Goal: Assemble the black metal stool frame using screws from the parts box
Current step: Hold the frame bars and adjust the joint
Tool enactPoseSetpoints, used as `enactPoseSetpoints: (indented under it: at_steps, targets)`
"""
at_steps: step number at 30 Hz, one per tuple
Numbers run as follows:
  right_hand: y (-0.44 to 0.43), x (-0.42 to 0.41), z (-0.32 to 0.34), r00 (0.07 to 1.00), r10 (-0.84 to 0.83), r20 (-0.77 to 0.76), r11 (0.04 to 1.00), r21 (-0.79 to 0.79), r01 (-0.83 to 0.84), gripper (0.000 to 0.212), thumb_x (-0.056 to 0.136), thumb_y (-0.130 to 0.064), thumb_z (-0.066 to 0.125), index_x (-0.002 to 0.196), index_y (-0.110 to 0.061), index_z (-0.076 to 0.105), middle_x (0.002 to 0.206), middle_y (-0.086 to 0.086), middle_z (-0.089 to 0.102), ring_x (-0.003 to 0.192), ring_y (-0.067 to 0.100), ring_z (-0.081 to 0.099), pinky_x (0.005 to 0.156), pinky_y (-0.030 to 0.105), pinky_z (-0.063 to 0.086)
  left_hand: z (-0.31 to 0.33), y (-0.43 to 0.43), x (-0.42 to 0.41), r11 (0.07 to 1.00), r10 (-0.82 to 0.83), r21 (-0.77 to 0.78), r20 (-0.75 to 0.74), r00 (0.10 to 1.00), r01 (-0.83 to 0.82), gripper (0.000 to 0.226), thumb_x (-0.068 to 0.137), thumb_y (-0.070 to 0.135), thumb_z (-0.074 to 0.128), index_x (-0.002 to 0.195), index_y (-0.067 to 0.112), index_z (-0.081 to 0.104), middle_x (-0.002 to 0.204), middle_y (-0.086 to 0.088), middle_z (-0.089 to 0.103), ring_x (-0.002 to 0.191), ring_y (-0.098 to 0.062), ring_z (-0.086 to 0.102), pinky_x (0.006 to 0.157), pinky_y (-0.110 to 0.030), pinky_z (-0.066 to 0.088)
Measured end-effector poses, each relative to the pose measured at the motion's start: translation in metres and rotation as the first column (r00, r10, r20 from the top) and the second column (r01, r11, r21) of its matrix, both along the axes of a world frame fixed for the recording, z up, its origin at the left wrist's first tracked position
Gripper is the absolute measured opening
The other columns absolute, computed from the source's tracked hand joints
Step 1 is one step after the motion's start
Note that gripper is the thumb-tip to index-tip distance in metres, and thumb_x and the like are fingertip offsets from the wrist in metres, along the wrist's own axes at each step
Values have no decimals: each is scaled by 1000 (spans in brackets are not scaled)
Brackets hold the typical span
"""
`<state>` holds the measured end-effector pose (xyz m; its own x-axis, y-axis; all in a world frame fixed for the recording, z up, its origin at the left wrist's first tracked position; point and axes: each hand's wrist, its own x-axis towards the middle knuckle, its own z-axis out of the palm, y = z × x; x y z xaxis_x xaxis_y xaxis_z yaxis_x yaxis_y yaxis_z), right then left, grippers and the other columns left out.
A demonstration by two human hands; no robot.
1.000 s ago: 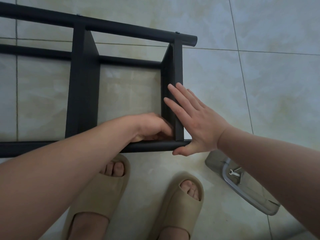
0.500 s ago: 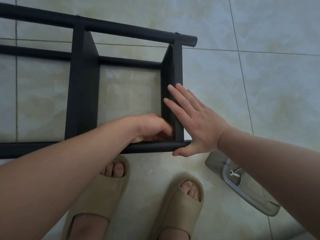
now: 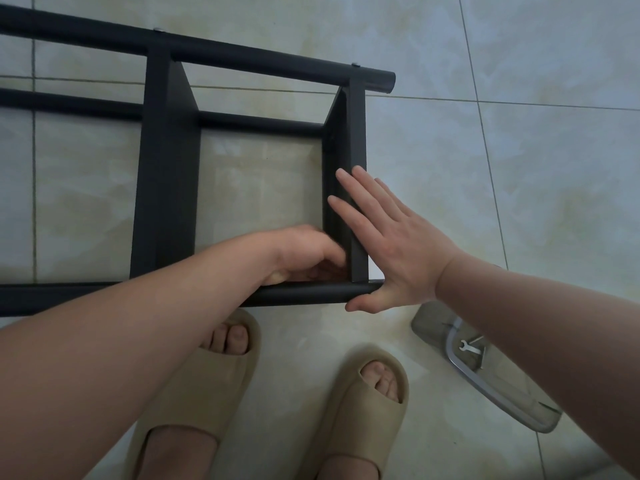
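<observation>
Fingers (image 3: pixel 351 192) of R hand (image 3: pixel 398 251) straight, together, flat against stool frame (image 3: pixel 166 188) crossbar, centre-right. L hand (image 3: pixel 304 254) curled in inner corner, blurred, can't tell if pinching anything. Frame on floor (image 3: pixel 519 168), upper left to centre; prob. stiff, heavyish, so grip tubes nr joints.

No readable txt, labels, brand marks or nos. anywhere in view. Nothing legible on the black frame (image 3: pixel 166 168) at 11 o'clock, the clear parts box (image 3: pixel 512 407) at 4 o'clock, or the tan slippers (image 3: pixel 204 393) at 6 o'clock.
</observation>
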<state>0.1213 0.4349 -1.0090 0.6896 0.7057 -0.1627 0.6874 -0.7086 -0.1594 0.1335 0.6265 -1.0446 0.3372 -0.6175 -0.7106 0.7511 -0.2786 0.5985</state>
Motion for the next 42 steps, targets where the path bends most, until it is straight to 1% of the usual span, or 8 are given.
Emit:
enactPoseSetpoints:
  at_steps: [5, 10, 15, 19, 25, 32, 38, 42]
  targets:
    - [0, 0, 0, 1000, -2, -6, 1000, -3, 2, 127, 73, -90, 50, 157, 2, 23, 166, 26, 6, 155, 42, 2, 122, 58, 18, 1, -1, -1, 992, -111, 78, 95, 989, 104, 14, 88, 7, 63, 98, 2, 71, 76, -10, 65, 70, -22, 60, 62, -28, 47]
    - [0, 0, 1, 1000, -2, -5, 1000, -5, 2, 127, 73, -90, 49, 157, 3, 23, 166, 27, 6, 155, 42, 2, 122, 58, 18, -1, 2, 0, 997, -81, 11, 30, 996, 81, 23, 87, -1, 61, 74, 12, 74, 72, -10, 67, 69, -22, 64, 69, -31, 50]
    - [0, 0, 0, 1000, 4, -4, 1000, -2, -4, 127, 74, -91, 47, 157, 3, 23, 166, 26, 6, 155, 42, 1, 122, 58, 18, 0, 1, 0, 999, -44, -29, -40, 998, 43, 26, 86, -2, 58, 72, 11, 75, 76, -11, 71, 74, -23, 70, 71, -32, 55]
    - [0, 0, -1, 1000, 2, -1, 1000, 3, -2, 127, 74, -91, 46, 157, 3, 23, 166, 26, 6, 155, 42, 1, 123, 58, 18, 1, 0, -1, 996, -89, 22, 14, 996, 88, 10, 89, 5, 63, 85, 8, 72, 83, -13, 73, 80, -25, 69, 78, -35, 53]
    - [-1, 0, -2, 1000, 0, -1, 1000, 16, 0, 127, 74, -90, 48, 157, 3, 24, 166, 27, 6, 155, 42, 2, 122, 58, 18, -1, 2, 0, 997, -83, -1, -10, 997, 83, 39, 88, -3, 60, 61, 19, 77, 72, -6, 71, 69, -19, 70, 67, -28, 55]
    - [-1, 0, -2, 1000, 1, 1, 1000, 5, -1, 127, 74, -91, 48, 157, 3, 24, 166, 27, 6, 155, 42, 2, 122, 58, 19, 2, 1, 1, 1000, -29, -7, -65, 997, 28, 20, 89, -2, 53, 86, 7, 71, 87, -14, 72, 89, -28, 69, 93, -44, 53]
    - [-1, 0, -1, 1000, 1, 4, 1000, 6, -1, 126, 74, -90, 48, 157, 3, 25, 166, 26, 7, 155, 42, 2, 123, 57, 18, 3, 0, 0, 995, -86, 56, 25, 996, 85, 10, 88, 3, 63, 83, 6, 71, 75, -11, 71, 70, -24, 67, 69, -30, 53]
    - [-1, 0, -2, 1000, 3, 10, 1000, 5, -3, 126, 74, -90, 48, 157, 3, 25, 166, 27, 7, 155, 42, 3, 123, 57, 18, 2, 1, 0, 996, -84, 43, 31, 996, 82, 12, 86, 0, 63, 82, 7, 72, 72, -10, 69, 68, -22, 66, 72, -32, 51]
